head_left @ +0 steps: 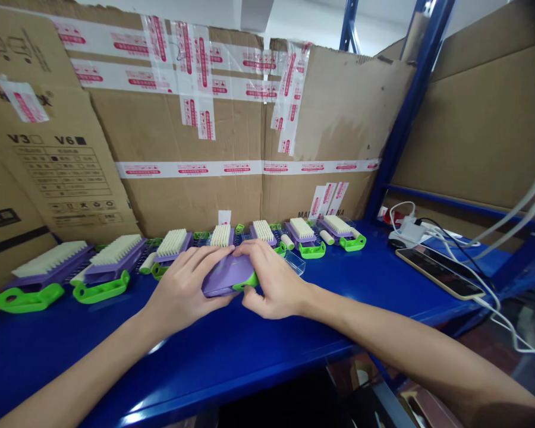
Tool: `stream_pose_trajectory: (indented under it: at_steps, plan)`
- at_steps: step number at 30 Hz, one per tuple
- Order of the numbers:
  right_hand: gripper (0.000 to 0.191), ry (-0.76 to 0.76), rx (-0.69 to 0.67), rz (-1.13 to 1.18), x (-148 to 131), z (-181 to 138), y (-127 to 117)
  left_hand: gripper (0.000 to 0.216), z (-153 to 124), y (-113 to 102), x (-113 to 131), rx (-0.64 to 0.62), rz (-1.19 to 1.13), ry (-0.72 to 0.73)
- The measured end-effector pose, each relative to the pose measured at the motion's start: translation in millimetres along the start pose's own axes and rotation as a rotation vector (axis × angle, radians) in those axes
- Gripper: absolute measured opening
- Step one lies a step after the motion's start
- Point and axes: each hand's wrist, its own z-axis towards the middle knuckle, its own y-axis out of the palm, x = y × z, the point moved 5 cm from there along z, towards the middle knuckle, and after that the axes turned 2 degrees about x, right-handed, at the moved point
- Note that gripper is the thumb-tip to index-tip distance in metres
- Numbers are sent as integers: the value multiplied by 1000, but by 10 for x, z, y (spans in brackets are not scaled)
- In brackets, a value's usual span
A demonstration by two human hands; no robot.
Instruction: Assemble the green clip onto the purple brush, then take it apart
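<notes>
A smooth purple plastic brush body (227, 276) with a green part at its right end is held between both hands, tilted, just above the blue shelf. My left hand (181, 284) grips its left side, fingers over the top and thumb beneath. On the right side, my right hand (274, 279) has its fingers curled over the top, with the thumb by the green part. The underside is hidden. Behind the hands runs a row of purple scrub brushes (172, 242) with cream bristles facing up. Green handles (101, 289) and small cream rollers (326, 237) lie among them.
The blue metal shelf (196, 368) ends at a front edge below my hands. Taped cardboard (187, 196) stands behind the row. A clear plastic piece (295, 263) lies beside my right hand. At right are a phone (439, 273), a white charger (405, 232), cables and a blue upright (401, 125).
</notes>
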Motion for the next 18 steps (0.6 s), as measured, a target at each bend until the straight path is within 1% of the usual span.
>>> stream_pose_trajectory:
  at_steps: [10, 15, 18]
  plan:
    - [52, 74, -19, -34, -1, -24, 43, 58, -1, 13, 0, 7, -12, -9]
    - [52, 85, -33, -22, 13, -23, 40, 61, -1, 15, -1, -3, -9, -12]
    - [51, 77, -16, -15, 33, -27, 29, 63, -8, 17, -9, -13, -12, -10]
